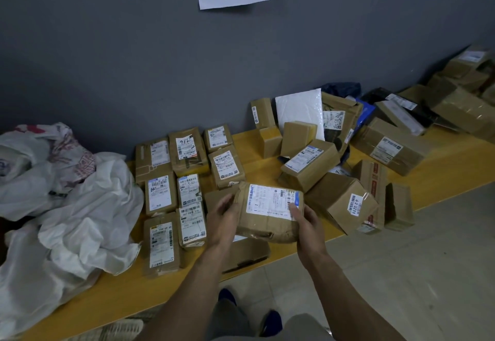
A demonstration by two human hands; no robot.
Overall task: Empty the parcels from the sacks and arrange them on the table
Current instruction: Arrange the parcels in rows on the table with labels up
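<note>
I hold a brown taped parcel [263, 223] with a white label above the yellow table [249, 142], label side up. My left hand [222, 220] grips its left edge and my right hand [306, 220] grips its right edge, thumb on the label. Several labelled parcels [184, 153] lie in neat rows on the table to the left of it. A loose pile of cardboard boxes [340, 201] lies to the right. Crumpled white sacks [80, 207] lie on the table's left end.
More boxes [393, 148] and a white padded bag [300, 110] lean against the grey wall [134, 59] at the right. A flat box [246, 252] sits under the held parcel at the table's front edge. Grey floor tiles [401, 273] lie to the right.
</note>
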